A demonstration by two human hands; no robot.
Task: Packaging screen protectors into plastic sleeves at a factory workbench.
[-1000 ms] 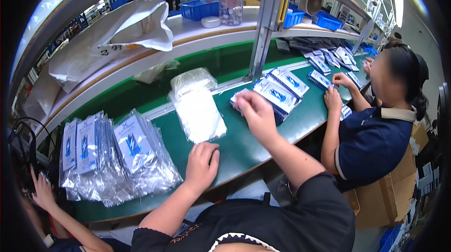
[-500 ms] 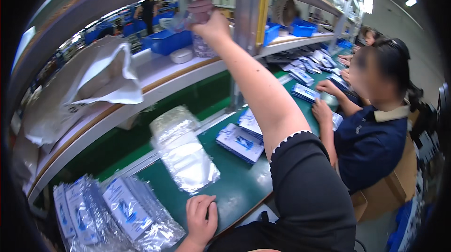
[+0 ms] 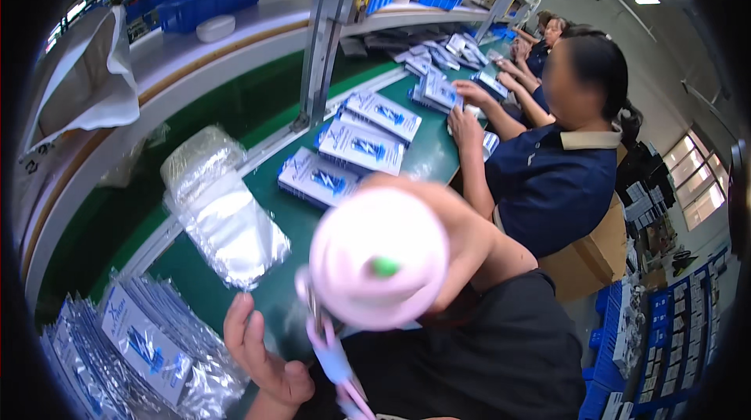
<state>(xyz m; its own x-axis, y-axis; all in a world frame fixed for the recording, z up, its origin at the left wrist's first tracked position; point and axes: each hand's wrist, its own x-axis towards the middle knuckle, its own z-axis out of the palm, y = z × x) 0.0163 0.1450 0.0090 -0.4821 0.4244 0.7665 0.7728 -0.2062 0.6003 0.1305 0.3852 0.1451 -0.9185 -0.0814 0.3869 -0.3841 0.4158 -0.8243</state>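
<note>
My right hand (image 3: 465, 244) is wrapped round a water bottle with a pink lid (image 3: 352, 252), held up close in front of me. A green spot shows on its lid, and a pink and blue strap (image 3: 336, 361) dangles from it. The bottle hides part of that hand's fingers. Lower down, my left hand (image 3: 266, 361) is empty with its fingers apart, near the front edge of the green table (image 3: 274, 217). Beside it lie a pile of clear plastic bags (image 3: 227, 213) and rows of bagged white-and-blue flat packs (image 3: 145, 342).
Stacked white-and-blue packs (image 3: 364, 146) lie further along the table. At my right a co-worker (image 3: 555, 162) handles similar packs. The shelf (image 3: 266, 13) above carries a blue bin (image 3: 207, 5), a round white container (image 3: 215, 27) and a large white sack (image 3: 86, 84); a metal post (image 3: 319, 52) stands between.
My right hand has brought the bottle from the shelf in towards me. My left hand has spread its fingers and shifted left in the picture. The view has turned right.
</note>
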